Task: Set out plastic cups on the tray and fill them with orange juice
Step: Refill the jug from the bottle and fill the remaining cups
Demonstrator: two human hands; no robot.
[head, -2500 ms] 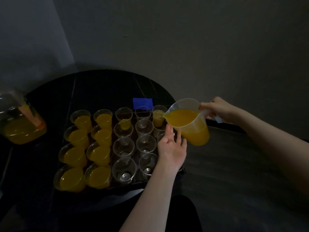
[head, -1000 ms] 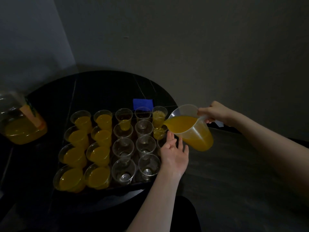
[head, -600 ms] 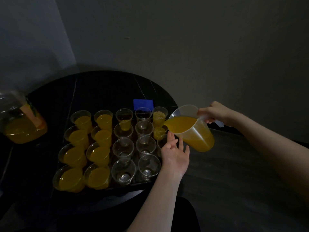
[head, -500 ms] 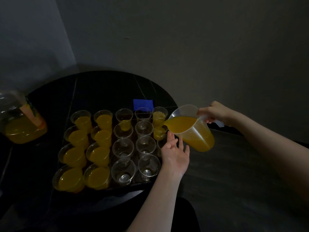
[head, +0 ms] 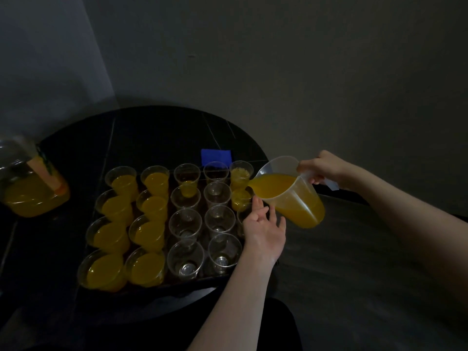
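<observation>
Standing at far left: a big clear jar (head: 30,188) holding orange juice, on the dark round table (head: 157,133), well apart from the tray.
Tray: a dark tray (head: 192,281) on the table, carrying rows of clear plastic cups.
Full cups: the two left columns, such as the near-left cup (head: 101,271), are filled with juice.
Empty cups: the middle columns are mostly empty, like the near one (head: 186,258); one far cup (head: 187,179) has a little juice.
Blue patch: a blue square (head: 216,156) lies just behind the tray.
Cup being filled: second cup (head: 240,198) in the right column, juice in it, under the spout.
Left hand: left hand (head: 263,229), fingers straight and slightly spread, at the tray's right edge, beside that cup.
Jug: a clear jug (head: 291,191) tilted left, spout over the right column.
Right hand: right hand (head: 324,168), fingers curled round the jug's handle.
</observation>
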